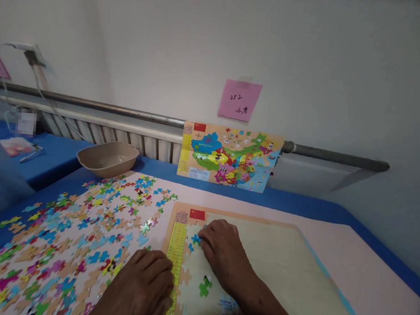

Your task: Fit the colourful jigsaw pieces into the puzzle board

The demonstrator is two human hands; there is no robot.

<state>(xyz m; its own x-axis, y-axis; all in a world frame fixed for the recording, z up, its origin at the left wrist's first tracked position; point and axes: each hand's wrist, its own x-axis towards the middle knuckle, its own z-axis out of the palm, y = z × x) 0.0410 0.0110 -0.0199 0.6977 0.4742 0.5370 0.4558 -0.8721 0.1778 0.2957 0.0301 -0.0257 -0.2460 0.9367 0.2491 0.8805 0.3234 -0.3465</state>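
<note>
Two bare hands lie palm down on a jigsaw tray at the near edge of a pink worktop. The right hand is on the tray's inner floor, fingers bent, with its fingertips on a small blue piece. That piece sits just ahead and to the left of the knuckles, in the tray's far-left corner, below a printed red flag. Fingers cover much of the piece, so I cannot tell whether it is pinched or only pressed flat, nor which way its longer side runs. The right hand is plainly the nearer of the two to it.

The left hand rests loosely curled and grasps nothing, its fingers across the tray's left border and a yellow printed strip. The strip runs from near to far. The tray's long side runs left to right, slanting slightly away on the right, and the flag marks its top edge as the far one. A green piece lies in the tray beside the right wrist.

Left of the tray, many loose coloured pieces are spread out. Beyond them stands a tan bowl. A finished map picture leans against the wall beneath a pink note.
</note>
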